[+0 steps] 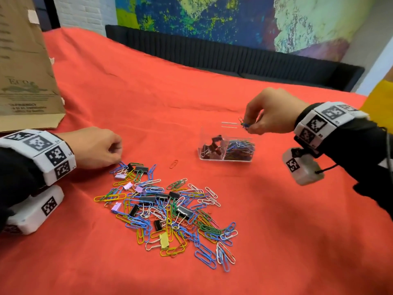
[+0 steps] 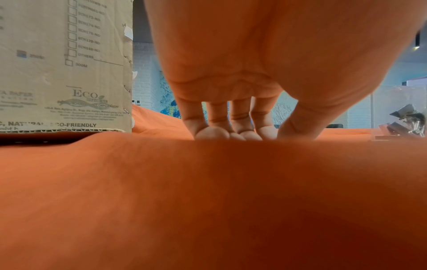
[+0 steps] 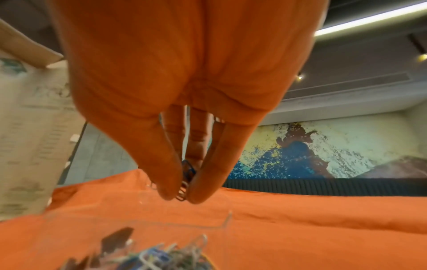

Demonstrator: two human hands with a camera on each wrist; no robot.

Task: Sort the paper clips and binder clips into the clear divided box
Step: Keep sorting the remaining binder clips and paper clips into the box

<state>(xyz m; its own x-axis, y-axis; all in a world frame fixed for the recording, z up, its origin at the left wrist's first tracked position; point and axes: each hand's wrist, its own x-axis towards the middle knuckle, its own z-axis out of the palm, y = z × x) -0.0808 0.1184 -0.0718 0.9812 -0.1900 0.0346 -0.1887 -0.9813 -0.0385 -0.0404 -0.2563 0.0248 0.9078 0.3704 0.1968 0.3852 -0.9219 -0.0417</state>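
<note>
Red-clothed tabletop (image 1: pixel 276 209). Right hand (image 1: pixel 270 112) pinches small paper clips (image 1: pixel 243 123) (blue, red) above clear divided box (image 1: pixel 226 159), at 2 o'clock from loose clip pile (image 1: pixel 165 211). Left hand (image 1: pixel 93 146), fingers curled, rests at pile's 10 o'clock, holding nothing.

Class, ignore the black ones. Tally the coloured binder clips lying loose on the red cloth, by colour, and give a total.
Lilac binder clips: 4
Yellow binder clips: 1
Total: 5
</note>
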